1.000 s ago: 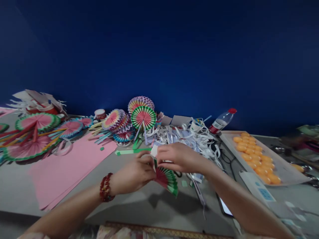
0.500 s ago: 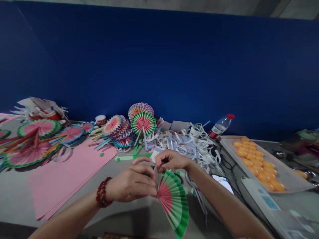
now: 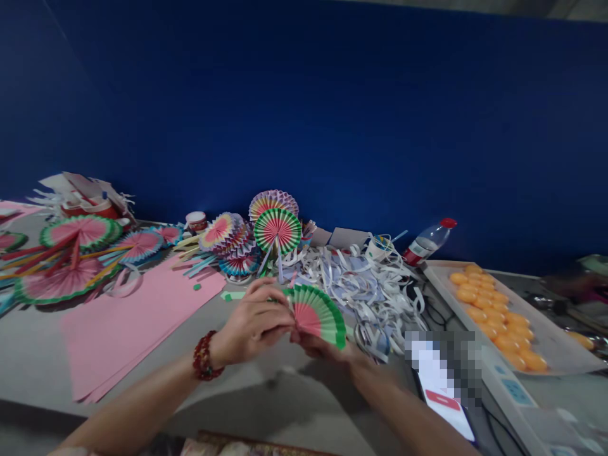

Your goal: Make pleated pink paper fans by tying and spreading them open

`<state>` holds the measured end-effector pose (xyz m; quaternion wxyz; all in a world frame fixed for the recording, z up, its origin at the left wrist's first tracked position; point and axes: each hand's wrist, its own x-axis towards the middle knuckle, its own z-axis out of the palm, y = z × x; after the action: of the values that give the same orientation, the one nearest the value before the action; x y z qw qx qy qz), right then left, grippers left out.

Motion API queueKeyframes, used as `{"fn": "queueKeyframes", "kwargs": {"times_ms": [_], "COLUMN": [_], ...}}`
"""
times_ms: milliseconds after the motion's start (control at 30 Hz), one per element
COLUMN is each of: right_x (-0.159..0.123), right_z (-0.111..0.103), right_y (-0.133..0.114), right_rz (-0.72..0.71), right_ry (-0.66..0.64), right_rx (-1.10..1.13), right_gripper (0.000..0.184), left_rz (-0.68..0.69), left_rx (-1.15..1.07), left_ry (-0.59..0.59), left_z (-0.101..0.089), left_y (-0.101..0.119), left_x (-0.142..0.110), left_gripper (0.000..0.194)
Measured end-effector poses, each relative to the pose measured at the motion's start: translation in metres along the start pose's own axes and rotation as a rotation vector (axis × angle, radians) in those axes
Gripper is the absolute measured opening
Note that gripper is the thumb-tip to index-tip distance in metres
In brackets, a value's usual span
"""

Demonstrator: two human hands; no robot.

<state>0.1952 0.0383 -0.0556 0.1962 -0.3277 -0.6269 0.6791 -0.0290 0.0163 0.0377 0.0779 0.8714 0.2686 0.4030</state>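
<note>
Two hands, left (image 3: 251, 323) and right (image 3: 327, 347), are closed on a light, crushable pleated paper fan (image 3: 317, 311), best pinched at its pivot

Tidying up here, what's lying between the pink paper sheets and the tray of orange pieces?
Head view: the hands with the folded fan, then white paper strips.

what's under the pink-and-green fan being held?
The right hand cups the paper fan from below, the left hand pinching its edge. Grey table lies beneath; the right palm is hidden.
</note>
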Motion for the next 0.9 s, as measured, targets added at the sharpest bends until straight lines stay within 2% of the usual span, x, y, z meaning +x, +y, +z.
{"fn": "queueKeyframes", "kwargs": {"times_ms": [167,333,433,533,667,767,900], "right_x": [-0.014,-0.025,-0.029,-0.035,-0.045,-0.050,-0.048], "right_z": [0.011,0.018,0.018,0.016,0.016,0.015,0.008], "right_y": [0.000,-0.015,-0.022,-0.033,-0.061,-0.087,-0.117], "right_rz": [-0.033,-0.092,-0.136,-0.183,-0.267,-0.350,-0.340], "right_ry": [0.219,0.347,0.390,0.408,0.377,0.302,0.147], "right_rx": [0.087,0.039,-0.058,-0.306,-0.710,-0.988,-1.308], "right_gripper": [0.046,0.039,0.032,0.024,0.013,0.015,0.014], "left_rz": [-0.163,-0.337,-0.352,-0.322,-0.258,-0.212,-0.064], "left_rx": [0.002,-0.007,0.011,0.071,0.179,0.237,0.305], "left_ry": [0.077,0.107,0.117,0.089,-0.049,-0.173,-0.314], "left_z": [0.006,0.013,0.016,0.015,0.011,0.011,0.012], "left_y": [-0.008,-0.013,-0.015,-0.015,-0.010,-0.002,0.007], "left_x": [-0.005,-0.011,-0.012,-0.011,-0.006,-0.003,0.000], "left_gripper": [0.010,0.011,0.009,0.011,0.015,0.017,0.017]}}
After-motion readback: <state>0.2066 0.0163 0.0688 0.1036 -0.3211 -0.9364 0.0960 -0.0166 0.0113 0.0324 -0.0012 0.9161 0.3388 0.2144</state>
